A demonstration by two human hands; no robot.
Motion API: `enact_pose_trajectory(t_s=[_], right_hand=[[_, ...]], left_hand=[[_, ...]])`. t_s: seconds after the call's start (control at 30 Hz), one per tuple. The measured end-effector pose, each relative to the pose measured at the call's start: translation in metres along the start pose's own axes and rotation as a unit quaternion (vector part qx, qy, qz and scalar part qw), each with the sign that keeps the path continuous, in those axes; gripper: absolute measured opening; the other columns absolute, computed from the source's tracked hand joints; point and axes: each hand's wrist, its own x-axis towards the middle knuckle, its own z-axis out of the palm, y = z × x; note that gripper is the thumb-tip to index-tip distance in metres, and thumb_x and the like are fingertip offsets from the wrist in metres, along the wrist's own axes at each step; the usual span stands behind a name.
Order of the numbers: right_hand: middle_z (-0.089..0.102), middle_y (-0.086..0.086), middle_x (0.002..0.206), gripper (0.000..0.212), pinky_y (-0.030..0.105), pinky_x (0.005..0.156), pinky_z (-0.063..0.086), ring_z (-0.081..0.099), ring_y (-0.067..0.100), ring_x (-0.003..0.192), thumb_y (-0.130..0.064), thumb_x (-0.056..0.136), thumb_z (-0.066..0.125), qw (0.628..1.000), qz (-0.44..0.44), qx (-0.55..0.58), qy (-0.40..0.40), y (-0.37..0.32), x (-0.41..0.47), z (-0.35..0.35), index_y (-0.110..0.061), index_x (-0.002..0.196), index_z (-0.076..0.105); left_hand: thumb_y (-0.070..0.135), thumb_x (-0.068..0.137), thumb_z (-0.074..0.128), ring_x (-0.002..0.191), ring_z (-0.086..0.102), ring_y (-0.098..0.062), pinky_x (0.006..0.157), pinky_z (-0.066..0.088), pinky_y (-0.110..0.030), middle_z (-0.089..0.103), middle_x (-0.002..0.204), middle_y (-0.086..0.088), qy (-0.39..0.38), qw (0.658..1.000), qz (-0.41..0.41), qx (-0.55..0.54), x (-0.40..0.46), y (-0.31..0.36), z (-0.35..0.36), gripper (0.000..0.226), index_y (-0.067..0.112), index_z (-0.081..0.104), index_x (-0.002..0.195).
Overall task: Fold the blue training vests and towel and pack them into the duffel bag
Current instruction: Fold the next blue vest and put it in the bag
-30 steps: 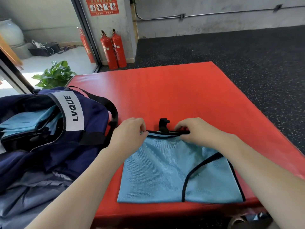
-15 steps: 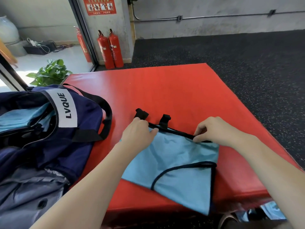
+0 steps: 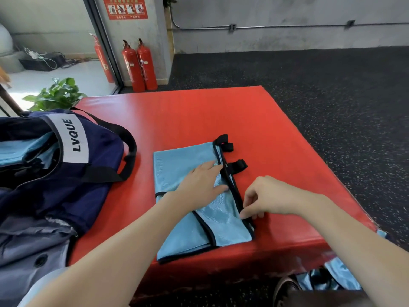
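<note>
Two hands (image 3: 201, 185) | vest (image 3: 186, 169) now turned lengthwise | left flattened

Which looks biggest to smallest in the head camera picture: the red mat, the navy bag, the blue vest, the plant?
1. red mat
2. navy LVQUE duffel bag, though it sits nearer the camera and is cut off at the left edge, so its true size is unsure
3. blue vest
4. potted plant, farthest away and partly hidden

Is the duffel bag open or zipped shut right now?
Open. The duffel bag gapes at its top, and light blue fabric shows inside it.
</note>
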Motion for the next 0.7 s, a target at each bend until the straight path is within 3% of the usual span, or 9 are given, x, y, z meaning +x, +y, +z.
enact_pose_trajectory(t_s=[0.1, 0.3, 0.47, 0.6, 0.7], right_hand=[[0.072, -0.009, 0.068, 0.015, 0.024, 0.062, 0.052, 0.065, 0.002, 0.060, -0.035, 0.076, 0.084, 0.999, 0.001, -0.038, 0.037, 0.006, -0.008, 0.004, -0.024, 0.080, 0.075], [0.062, -0.015, 0.102, 0.022, 0.027, 0.085, 0.049, 0.057, 0.002, 0.091, -0.028, 0.089, 0.070, 0.983, -0.050, -0.093, 0.151, 0.010, -0.028, 0.025, -0.034, 0.111, 0.068], [0.053, -0.026, 0.117, 0.018, 0.009, 0.093, 0.035, 0.049, -0.009, 0.109, -0.039, 0.097, 0.061, 0.964, -0.126, -0.038, 0.231, -0.002, -0.044, 0.048, -0.037, 0.114, 0.069], [0.040, -0.030, 0.136, 0.047, 0.021, 0.108, 0.030, 0.033, -0.009, 0.129, -0.066, 0.087, 0.063, 0.980, -0.110, -0.031, 0.165, -0.003, -0.050, 0.064, -0.041, 0.126, 0.063], [0.035, -0.029, 0.142, 0.060, 0.024, 0.113, 0.025, 0.025, -0.007, 0.133, -0.067, 0.079, 0.071, 0.987, -0.098, -0.048, 0.121, -0.002, -0.054, 0.078, -0.040, 0.132, 0.059]], left_hand=[[0.048, 0.100, 0.053, 0.151, 0.021, -0.020, 0.121, 0.020, -0.037, 0.024, 0.164, -0.002, 0.000, 1.000, -0.007, 0.012, -0.019, 0.003, -0.005, 0.064, 0.026, 0.032, 0.155], [0.042, 0.099, 0.057, 0.140, 0.039, -0.016, 0.116, 0.029, -0.031, 0.046, 0.150, 0.005, 0.050, 0.999, 0.012, -0.007, -0.080, -0.011, -0.017, 0.047, 0.027, 0.053, 0.143], [0.056, 0.090, 0.064, 0.125, 0.047, -0.002, 0.110, 0.039, -0.027, 0.055, 0.127, 0.020, 0.085, 0.996, 0.013, -0.018, -0.143, -0.038, -0.017, 0.043, 0.035, 0.065, 0.127], [0.065, 0.080, 0.070, 0.122, 0.044, 0.005, 0.107, 0.032, -0.016, 0.049, 0.124, 0.025, 0.082, 0.996, 0.000, -0.037, -0.184, -0.044, -0.008, 0.053, 0.036, 0.067, 0.125], [0.056, 0.078, 0.077, 0.126, 0.042, 0.006, 0.111, 0.030, -0.015, 0.048, 0.130, 0.022, 0.051, 0.998, 0.002, -0.047, -0.202, -0.047, 0.006, 0.055, 0.038, 0.064, 0.128]])
